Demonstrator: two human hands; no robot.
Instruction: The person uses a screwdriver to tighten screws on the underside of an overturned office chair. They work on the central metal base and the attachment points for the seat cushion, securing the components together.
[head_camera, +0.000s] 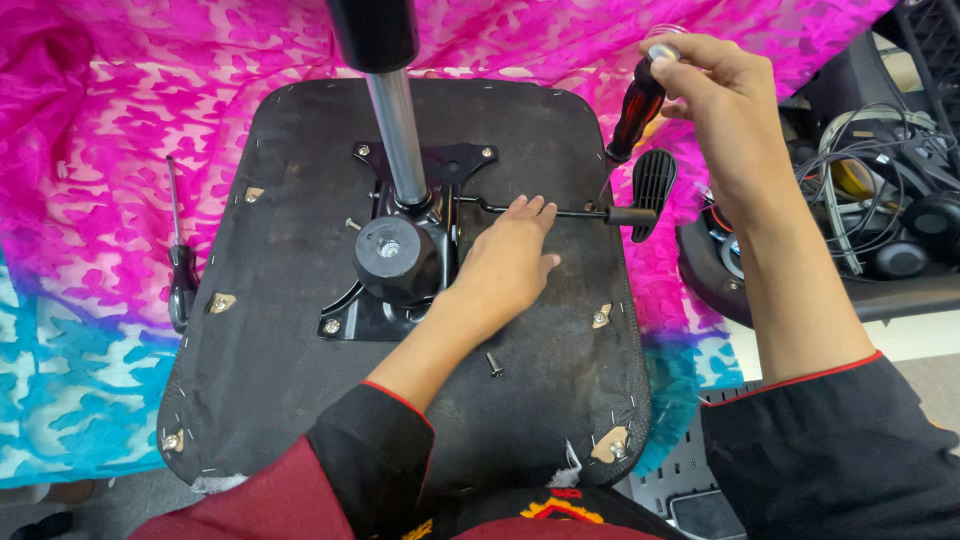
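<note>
- Upside-down black fabric-covered office chair seat is lying flat on a pink and teal patterned cloth, with its black metal tilt mechanism plate and shiny chrome gas cylinder sticking up toward the camera.
- Left hand is resting palm-down on the seat just right of the mechanism, fingers stretched out flat and touching the thin black lever rod. Not gripping anything.
- Right hand is up by the seat's far right edge, fingers curled tight around the top of a dark red translucent-handled screwdriver, pointing down at the seat.
- One loose dark screw sits on the fabric near the left forearm.
- A second black-handled screwdriver lies on the cloth, left of the seat.
</note>
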